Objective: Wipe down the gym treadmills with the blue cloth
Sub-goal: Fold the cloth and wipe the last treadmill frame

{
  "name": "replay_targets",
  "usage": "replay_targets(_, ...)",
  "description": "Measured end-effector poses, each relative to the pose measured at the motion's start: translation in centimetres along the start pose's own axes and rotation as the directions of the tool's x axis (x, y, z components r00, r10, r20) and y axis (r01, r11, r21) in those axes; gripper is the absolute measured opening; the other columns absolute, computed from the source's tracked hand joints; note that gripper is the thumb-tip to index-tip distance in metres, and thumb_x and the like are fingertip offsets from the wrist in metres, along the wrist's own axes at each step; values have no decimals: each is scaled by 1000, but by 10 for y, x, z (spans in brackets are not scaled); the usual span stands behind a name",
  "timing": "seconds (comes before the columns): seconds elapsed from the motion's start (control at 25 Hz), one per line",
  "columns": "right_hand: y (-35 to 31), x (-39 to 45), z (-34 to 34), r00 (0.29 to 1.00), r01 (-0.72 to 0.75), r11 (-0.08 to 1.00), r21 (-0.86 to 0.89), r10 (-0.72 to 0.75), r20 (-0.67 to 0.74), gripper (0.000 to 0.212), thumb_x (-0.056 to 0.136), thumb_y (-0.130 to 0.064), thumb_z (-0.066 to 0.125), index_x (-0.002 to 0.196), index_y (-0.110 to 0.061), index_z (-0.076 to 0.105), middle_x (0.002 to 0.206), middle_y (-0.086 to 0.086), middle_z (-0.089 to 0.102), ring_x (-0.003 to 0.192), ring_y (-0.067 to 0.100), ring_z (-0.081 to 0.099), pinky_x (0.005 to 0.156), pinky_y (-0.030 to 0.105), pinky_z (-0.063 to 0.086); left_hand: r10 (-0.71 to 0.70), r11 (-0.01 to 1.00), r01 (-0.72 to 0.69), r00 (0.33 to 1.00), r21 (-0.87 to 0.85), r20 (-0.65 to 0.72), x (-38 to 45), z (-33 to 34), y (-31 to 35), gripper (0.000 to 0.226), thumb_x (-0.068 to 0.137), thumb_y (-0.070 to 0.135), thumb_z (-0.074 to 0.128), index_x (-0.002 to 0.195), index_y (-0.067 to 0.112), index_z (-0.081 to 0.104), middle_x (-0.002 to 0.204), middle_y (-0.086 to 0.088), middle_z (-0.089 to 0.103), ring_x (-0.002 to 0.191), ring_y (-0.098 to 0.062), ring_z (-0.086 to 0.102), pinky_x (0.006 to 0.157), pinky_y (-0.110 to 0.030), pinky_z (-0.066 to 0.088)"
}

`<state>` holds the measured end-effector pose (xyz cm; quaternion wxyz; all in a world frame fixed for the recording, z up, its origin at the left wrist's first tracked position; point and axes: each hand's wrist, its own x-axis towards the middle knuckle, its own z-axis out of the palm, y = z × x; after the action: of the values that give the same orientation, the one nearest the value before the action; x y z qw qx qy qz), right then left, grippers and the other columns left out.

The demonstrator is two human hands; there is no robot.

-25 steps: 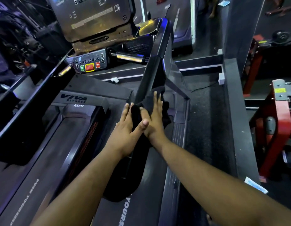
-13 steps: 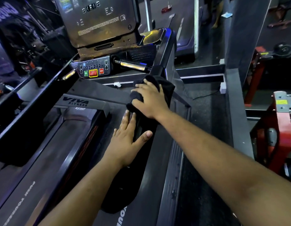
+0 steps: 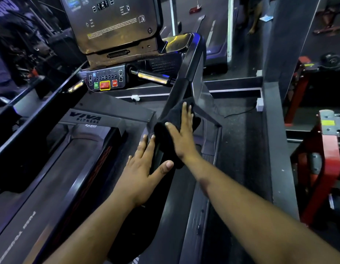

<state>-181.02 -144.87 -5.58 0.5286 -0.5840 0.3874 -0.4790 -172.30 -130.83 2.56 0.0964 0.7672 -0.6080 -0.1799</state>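
Right hand: fingers straight and spread, palm flat on the cloth, pressing it against the treadmill's right handrail. No curl around the fabric; thumb lies out to the left across the cloth's upper fold.

Cloth: reads near-black in this light. It is draped over the sloping rail about midway down, bunched under the palm, with a tail hanging below the wrist on the rail's outer side.

Left hand: open too, fingers extended and close together, lying along the inner face of the same rail just below the cloth. Thumb is splayed to the right over the rail's top edge, its tip near the cloth's lower end. It holds nothing and only rests on the rail.

Console stands at the head of the rail, with the button panel below it. The belt deck lies to the left of both arms.
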Motion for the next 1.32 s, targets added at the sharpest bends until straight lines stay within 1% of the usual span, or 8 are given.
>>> replay_targets(0.08,1,44,-16,999,31,997,-75,-33,-15,82,95,-38,56,158,-24,5,167,4,-10,152,26,-13,122,46,-7,3,1000,-3,1000,-13,-1,1,0,-1,97,72,93,20,154,48,-6,162,23,-18,148,1,-6,125,-41,1)
replay_targets(0.24,-14,95,-22,979,-173,981,-93,160,-126,72,99,-33,53,159,-23,14,167,4,-4,153,28,-9,123,53,1,-2,1000,2,1000,-31,-2,1,0,-3,99,71,96,17,154,47,-4,163,21,-15,151,-3,-5,125,-42,-1)
replay_targets(0.44,-23,95,-31,930,354,811,-467,-253,266,62,80,-58,50,138,-36,55,158,-7,36,153,18,11,116,67,13,-2,999,2,1000,-53,-5,2,0,-1,100,73,92,19,156,41,-4,164,19,-15,149,0,-5,124,-40,-2)
replay_targets(0.6,-20,87,-25,990,-79,990,-114,65,-125,79,85,-48,52,156,-30,23,167,4,3,154,26,-4,122,55,4,-3,997,2,1000,-79,-14,-1,-2,1,101,74,89,22,156,38,-7,163,21,-15,142,9,-6,125,-42,2)
replay_targets(0.76,22,-64,18,989,149,988,39,-149,-9,70,92,-47,45,154,-32,16,167,-3,6,154,16,-6,125,42,1,11,991,-14,1000,-134,-27,2,-1,-1,101,74,87,24,155,36,-10,162,22,-14,136,20,-16,126,-41,3)
replay_targets(0.88,26,-38,7,995,77,995,60,-73,-69,71,92,-45,44,156,-27,18,167,-1,7,154,19,-6,125,47,1,-3,993,-3,999,-116,-54,-4,0,0,99,75,87,20,154,37,-12,160,24,-18,139,12,-12,125,-41,2)
replay_targets(1.12,-38,73,-17,997,-1,863,-506,39,65,62,95,-41,52,153,-29,33,167,-7,-1,153,23,-10,116,64,11,-58,995,45,987,-91,-150,-19,5,-2,108,72,92,9,157,30,-12,164,15,-16,149,1,-7,125,-42,-1)
replay_targets(1.32,-44,-25,6,976,204,833,-514,-129,178,62,82,-48,46,138,-22,54,162,-2,27,153,22,3,117,62,20,-150,982,125,972,-143,-179,-63,9,-15,101,79,89,14,157,28,-7,166,11,-11,150,-3,1,123,-38,2)
